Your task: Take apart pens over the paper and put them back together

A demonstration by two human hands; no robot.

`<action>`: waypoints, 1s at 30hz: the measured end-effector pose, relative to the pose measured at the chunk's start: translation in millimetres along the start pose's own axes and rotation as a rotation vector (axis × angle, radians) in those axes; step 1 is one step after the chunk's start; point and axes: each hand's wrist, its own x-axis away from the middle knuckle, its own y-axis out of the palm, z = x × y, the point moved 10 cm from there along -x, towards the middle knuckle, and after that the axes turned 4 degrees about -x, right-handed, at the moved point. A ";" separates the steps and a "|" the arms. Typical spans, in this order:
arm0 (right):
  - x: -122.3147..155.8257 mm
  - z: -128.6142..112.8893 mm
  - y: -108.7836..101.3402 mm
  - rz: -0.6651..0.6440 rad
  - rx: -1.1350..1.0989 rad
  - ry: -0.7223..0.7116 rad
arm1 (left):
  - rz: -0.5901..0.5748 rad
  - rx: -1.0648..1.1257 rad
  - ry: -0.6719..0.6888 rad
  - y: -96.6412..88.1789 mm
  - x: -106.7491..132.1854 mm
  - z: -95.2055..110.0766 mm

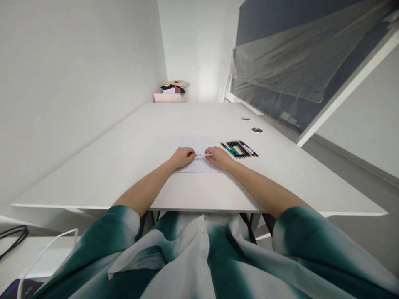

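Observation:
A thin white pen [202,155] lies level between my two hands, just above a sheet of white paper [198,167]. My left hand [183,157] pinches its left end, fingers closed. The other end is gripped by my right hand [216,157], whose fingers are curled around it. Only the short middle stretch of the pen shows, with a small dark mark on it; my fingers hide the rest. Just right of my right hand, a row of several pens and markers [239,149] lies side by side, with black, green, yellow, blue and pink parts.
The white table [124,174] reaches back to a pale box [168,97] with folded cloths on top. Two round cable covers [257,130] sit near its right edge. A dark panel [280,54] partly draped in plastic leans on the right; a wall borders the left.

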 end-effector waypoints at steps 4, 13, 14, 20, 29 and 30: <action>-1.1 -3.6 1.6 0.015 0.009 -0.075 | 0.027 0.013 0.030 -1.7 0.3 2.9; -0.5 -7.2 3.8 -0.008 -0.003 -0.042 | 0.082 0.045 0.022 -7.7 2.0 5.8; 0.1 -6.8 3.2 -0.005 -0.009 -0.034 | 0.079 0.045 0.017 -7.5 2.2 5.6; 0.0 -0.1 1.1 0.019 -0.017 -0.001 | 0.049 0.030 -0.023 -3.4 2.0 1.4; -0.6 -4.0 -2.4 0.053 -0.030 -0.080 | 0.007 -0.020 0.016 0.4 -0.7 4.6; -0.5 -4.6 -2.7 0.053 -0.029 -0.086 | 0.007 -0.011 0.020 0.3 -0.6 5.1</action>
